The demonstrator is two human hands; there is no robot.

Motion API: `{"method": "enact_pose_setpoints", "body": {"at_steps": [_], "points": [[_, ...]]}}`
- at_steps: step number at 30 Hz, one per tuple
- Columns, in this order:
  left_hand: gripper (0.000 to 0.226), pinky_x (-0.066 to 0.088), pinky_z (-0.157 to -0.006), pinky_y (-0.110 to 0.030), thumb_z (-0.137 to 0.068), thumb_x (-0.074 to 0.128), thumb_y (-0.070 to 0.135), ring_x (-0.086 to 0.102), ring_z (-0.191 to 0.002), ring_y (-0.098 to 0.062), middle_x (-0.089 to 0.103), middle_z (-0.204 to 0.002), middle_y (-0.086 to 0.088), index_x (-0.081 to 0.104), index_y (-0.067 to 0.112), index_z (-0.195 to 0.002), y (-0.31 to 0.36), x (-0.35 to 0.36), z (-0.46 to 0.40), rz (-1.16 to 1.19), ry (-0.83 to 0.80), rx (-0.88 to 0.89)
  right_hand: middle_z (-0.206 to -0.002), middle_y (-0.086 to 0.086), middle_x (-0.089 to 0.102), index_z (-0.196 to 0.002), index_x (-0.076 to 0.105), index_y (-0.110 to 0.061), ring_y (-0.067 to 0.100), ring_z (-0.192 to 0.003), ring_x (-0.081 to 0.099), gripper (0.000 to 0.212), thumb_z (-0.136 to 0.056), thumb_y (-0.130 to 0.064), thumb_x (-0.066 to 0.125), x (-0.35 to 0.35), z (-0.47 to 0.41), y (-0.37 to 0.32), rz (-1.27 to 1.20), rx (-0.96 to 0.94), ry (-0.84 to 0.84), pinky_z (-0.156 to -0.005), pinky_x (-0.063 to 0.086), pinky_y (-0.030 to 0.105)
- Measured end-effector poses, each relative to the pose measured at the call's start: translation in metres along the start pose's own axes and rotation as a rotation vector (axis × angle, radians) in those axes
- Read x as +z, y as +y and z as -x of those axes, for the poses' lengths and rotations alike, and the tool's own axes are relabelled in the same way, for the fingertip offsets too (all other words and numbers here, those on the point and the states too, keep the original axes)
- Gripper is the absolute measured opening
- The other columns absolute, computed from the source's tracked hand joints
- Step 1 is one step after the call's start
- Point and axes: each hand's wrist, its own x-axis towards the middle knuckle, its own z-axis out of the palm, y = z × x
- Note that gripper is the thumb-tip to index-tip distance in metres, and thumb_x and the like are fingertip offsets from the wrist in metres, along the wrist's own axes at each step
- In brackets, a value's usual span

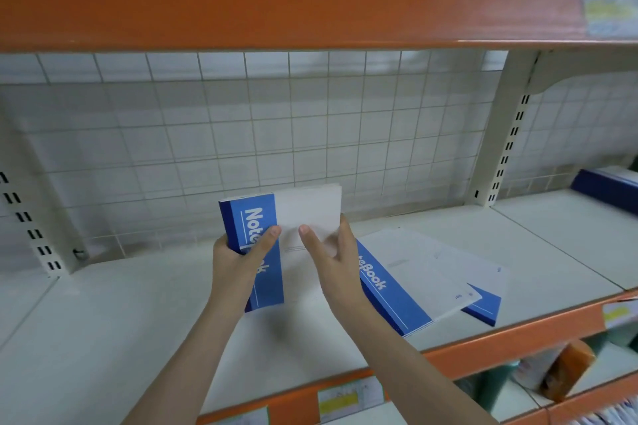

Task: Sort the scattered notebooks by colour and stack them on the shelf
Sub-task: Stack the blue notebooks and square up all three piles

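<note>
Two hands — left hand (238, 260), right hand (333, 260) — grip blue notebook (276, 238) above shelf (103, 321).

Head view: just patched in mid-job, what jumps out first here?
Both hands hold a blue-and-white notebook stack upright over the middle of the white shelf: the left hand grips the blue spine side, the right hand the white side. Just to the right, two more notebooks lie overlapped and askew on the shelf. The orange shelf edge above fills the top of the view.

head cam | looks forward-down | close over shelf (103, 314)
</note>
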Motion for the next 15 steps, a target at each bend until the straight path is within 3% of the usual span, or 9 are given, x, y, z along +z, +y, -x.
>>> {"method": "enact_pose_setpoints", "body": {"at_steps": [2, 4, 6, 7, 10, 13, 15], "points": [[0.015, 0.052, -0.066, -0.034, -0.075, 0.077, 0.022, 0.065, -0.070, -0.018, 0.067, -0.068, 0.007, 0.062, 0.022, -0.079, -0.004, 0.001, 0.001, -0.030, -0.016, -0.008, -0.099, -0.024, 0.066, -0.108, 0.054, -0.033, -0.010, -0.096, 0.059, 0.023, -0.089, -0.024, 0.064, 0.001, 0.002, 0.004, 0.001, 0.021, -0.007, -0.081, 0.048, 0.012], [0.018, 0.050, -0.065, -0.028, -0.074, 0.079, 0.019, 0.064, -0.067, -0.011, 0.066, -0.068, 0.008, 0.062, 0.022, -0.078, -0.008, 0.001, 0.003, -0.066, -0.025, -0.007, -0.093, -0.036, 0.062, -0.102, 0.051, -0.037, -0.021, -0.091, 0.054, 0.019, -0.091, -0.024, 0.061, 0.000, 0.005, 0.010, 0.023, 0.043, -0.022, -0.076, 0.045, 0.004], [0.020, 0.048, -0.063, -0.024, -0.074, 0.079, 0.017, 0.062, -0.066, -0.007, 0.066, -0.070, 0.008, 0.061, 0.022, -0.078, -0.011, 0.002, 0.005, -0.081, -0.023, -0.011, -0.097, -0.026, 0.065, -0.103, 0.054, -0.033, -0.016, -0.092, 0.057, 0.014, -0.092, -0.027, 0.059, -0.002, 0.005, 0.018, 0.040, 0.043, -0.021, -0.074, 0.044, 0.003], [0.021, 0.047, -0.063, -0.023, -0.074, 0.079, 0.016, 0.062, -0.068, -0.008, 0.066, -0.074, 0.006, 0.060, 0.022, -0.079, -0.011, 0.002, 0.006, -0.089, -0.022, -0.016, -0.103, -0.017, 0.066, -0.109, 0.055, -0.026, -0.010, -0.096, 0.059, 0.020, -0.091, -0.033, 0.059, -0.001, 0.004, 0.021, 0.056, 0.059, -0.017, -0.079, 0.046, 0.007], [0.022, 0.046, -0.064, -0.024, -0.074, 0.078, 0.013, 0.062, -0.074, -0.012, 0.066, -0.080, 0.003, 0.059, 0.021, -0.081, -0.016, 0.002, 0.005, -0.112, -0.027, -0.027, -0.117, 0.002, 0.062, -0.133, 0.043, -0.009, 0.014, -0.110, 0.058, 0.074, -0.081, -0.062, 0.050, 0.003, 0.005, 0.024, 0.138, 0.117, -0.008, -0.094, 0.049, 0.029], [0.021, 0.050, -0.067, -0.029, -0.074, 0.078, 0.017, 0.064, -0.079, -0.019, 0.067, -0.084, 0.000, 0.060, 0.020, -0.084, -0.016, 0.004, 0.003, -0.109, -0.025, -0.062, -0.078, 0.000, 0.055, -0.127, 0.041, -0.007, 0.004, -0.068, 0.053, 0.061, -0.092, -0.057, 0.038, -0.006, 0.005, 0.022, 0.309, 0.020, -0.021, -0.062, 0.044, 0.017], [0.022, 0.051, -0.067, -0.030, -0.074, 0.078, 0.020, 0.064, -0.081, -0.019, 0.068, -0.087, 0.000, 0.060, 0.021, -0.086, -0.009, 0.009, 0.000, -0.093, -0.063, -0.111, -0.066, -0.005, 0.046, -0.113, 0.042, -0.012, 0.001, -0.054, 0.044, 0.053, -0.091, -0.060, 0.034, -0.018, 0.003, 0.012, 0.457, -0.079, -0.035, -0.052, 0.037, 0.019]]}}
